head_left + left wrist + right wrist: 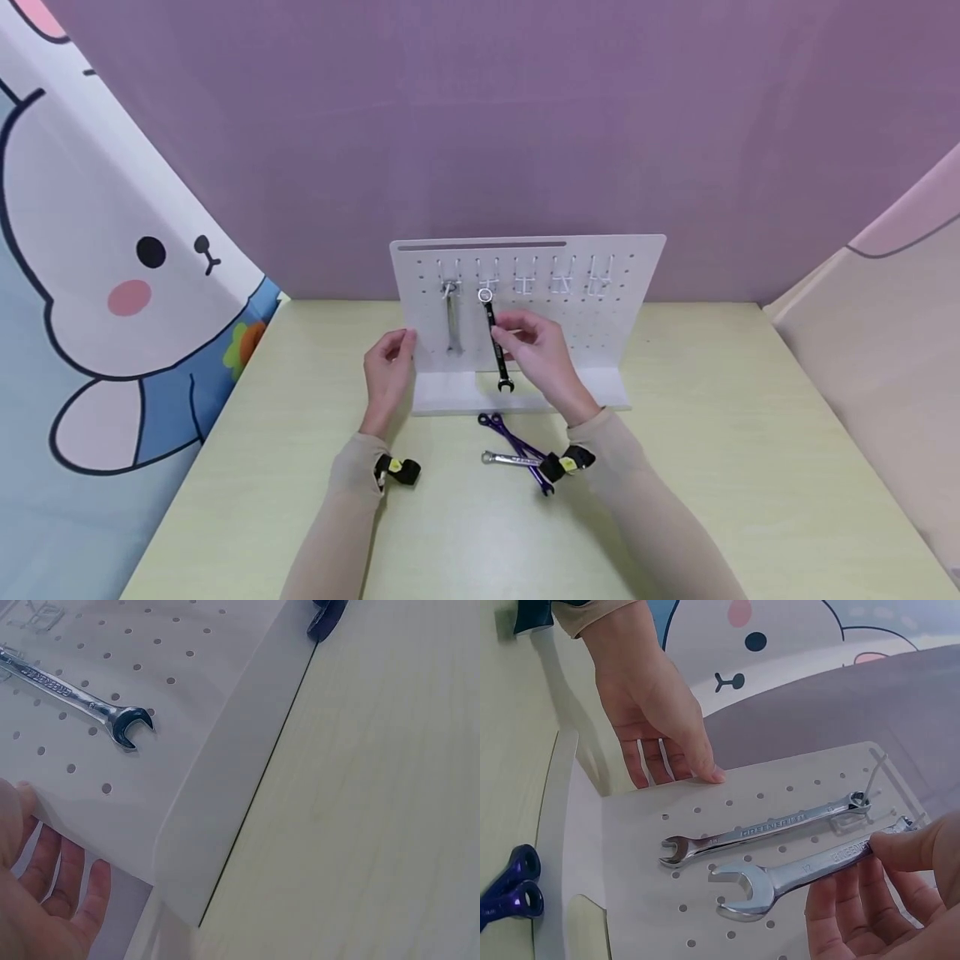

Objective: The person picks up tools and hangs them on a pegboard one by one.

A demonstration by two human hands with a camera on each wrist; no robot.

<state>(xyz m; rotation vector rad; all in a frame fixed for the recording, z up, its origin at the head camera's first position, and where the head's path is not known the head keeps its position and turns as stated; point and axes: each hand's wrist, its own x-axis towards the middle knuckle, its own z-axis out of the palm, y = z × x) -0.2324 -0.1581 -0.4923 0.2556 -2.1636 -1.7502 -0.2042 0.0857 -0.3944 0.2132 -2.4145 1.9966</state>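
My right hand [543,354] pinches a silver combination wrench [810,868] by its shaft, thumb against fingers. The ring end points up at the second hook from the left on a white pegboard [630,292]; whether it touches the hook I cannot tell. Another combination wrench [765,828] hangs from the leftmost hook, open end down. At the board's left edge, my left hand [387,375] grips it, with the thumb on the front and the other fingers behind. Several wire hooks [562,279] line the board's upper part, to the right of the held wrench.
In front of the board's base, purple wrenches [517,442] and a silver wrench [504,458] lie crossed on the pale table [712,467], partly below my right wrist strap [567,462]. A purple curtain [525,125] hangs behind, with a cartoon-print cloth [112,250] at left.
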